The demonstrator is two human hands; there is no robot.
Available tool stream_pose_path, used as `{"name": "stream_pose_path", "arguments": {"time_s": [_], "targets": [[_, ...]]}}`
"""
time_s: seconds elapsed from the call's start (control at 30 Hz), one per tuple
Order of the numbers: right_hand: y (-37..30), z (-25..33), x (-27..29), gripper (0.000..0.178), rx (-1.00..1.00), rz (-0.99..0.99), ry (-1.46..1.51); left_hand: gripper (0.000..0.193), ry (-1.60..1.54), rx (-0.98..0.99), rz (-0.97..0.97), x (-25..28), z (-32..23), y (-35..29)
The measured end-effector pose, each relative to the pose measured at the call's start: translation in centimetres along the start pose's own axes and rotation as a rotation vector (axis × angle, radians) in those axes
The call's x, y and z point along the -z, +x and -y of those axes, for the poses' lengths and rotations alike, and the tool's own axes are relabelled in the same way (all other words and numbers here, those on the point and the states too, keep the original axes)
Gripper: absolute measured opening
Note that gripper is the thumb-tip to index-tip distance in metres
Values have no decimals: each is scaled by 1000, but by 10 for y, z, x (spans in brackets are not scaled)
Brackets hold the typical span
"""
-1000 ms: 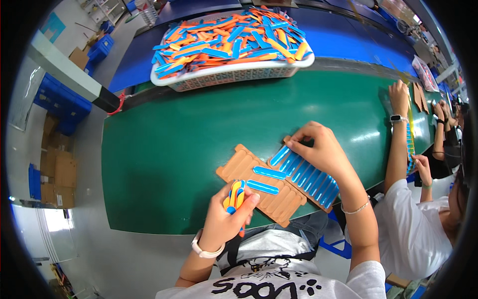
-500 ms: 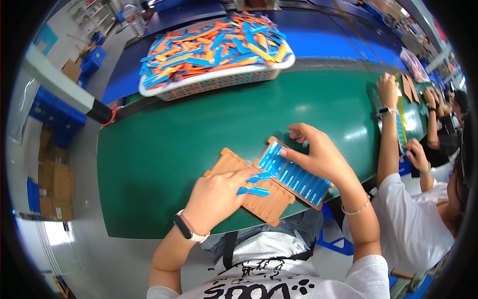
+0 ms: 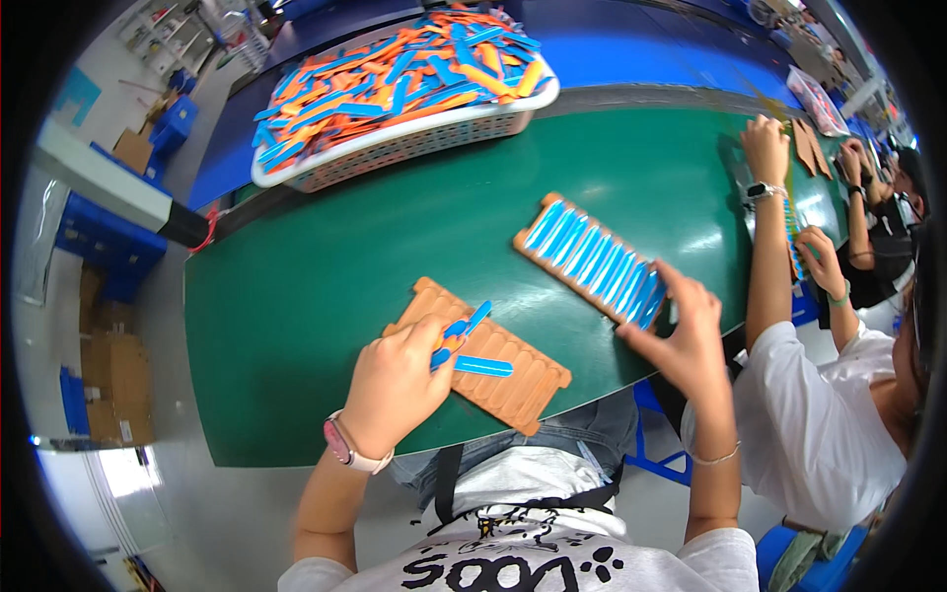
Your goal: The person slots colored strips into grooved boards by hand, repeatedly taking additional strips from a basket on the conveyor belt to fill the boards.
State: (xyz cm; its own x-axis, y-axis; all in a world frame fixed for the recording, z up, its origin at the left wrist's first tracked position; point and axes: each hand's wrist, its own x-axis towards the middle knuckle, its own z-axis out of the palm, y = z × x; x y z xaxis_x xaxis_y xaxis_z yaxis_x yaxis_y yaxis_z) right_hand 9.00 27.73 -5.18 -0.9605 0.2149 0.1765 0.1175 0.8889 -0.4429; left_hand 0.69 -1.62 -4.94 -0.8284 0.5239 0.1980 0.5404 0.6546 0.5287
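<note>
My left hand [image 3: 400, 380] is closed around a few slim blue plastic pieces [image 3: 481, 366] with a bit of orange, which stick out past the fingers at different angles. Under and beside that hand lies a brown slotted tray [image 3: 513, 380], its visible grooves bare; the hand covers its left part. Farther off to the right is a second brown tray [image 3: 577, 281], its grooves filled with a row of shiny blue pieces [image 3: 592, 252]. My right hand [image 3: 681, 331] grips this tray's near right end, thumb on one side and fingers on the other.
A white basket [image 3: 424, 148] heaped with blue and orange pieces stands at the table's far side. The green tabletop [image 3: 296, 326] curves toward me. At right, a co-worker's hands [image 3: 767, 153] work over another row of blue pieces; brown cardboard pieces [image 3: 811, 148] lie beyond.
The filled tray has moved away from me, apart from the bare tray. My right hand has shifted from above it to its near end. My left hand and its pieces moved slightly left.
</note>
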Motion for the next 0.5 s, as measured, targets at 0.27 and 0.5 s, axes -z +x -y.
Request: {"name": "stream_pose_path", "arguments": {"time_s": [0.27, 0.5], "targets": [[6, 37, -12, 36, 326, 172, 643, 19, -1071, 522, 592, 28, -39, -10], [-27, 73, -40, 20, 540, 241, 1170, 23, -1366, 560, 802, -3, -26, -29]]}}
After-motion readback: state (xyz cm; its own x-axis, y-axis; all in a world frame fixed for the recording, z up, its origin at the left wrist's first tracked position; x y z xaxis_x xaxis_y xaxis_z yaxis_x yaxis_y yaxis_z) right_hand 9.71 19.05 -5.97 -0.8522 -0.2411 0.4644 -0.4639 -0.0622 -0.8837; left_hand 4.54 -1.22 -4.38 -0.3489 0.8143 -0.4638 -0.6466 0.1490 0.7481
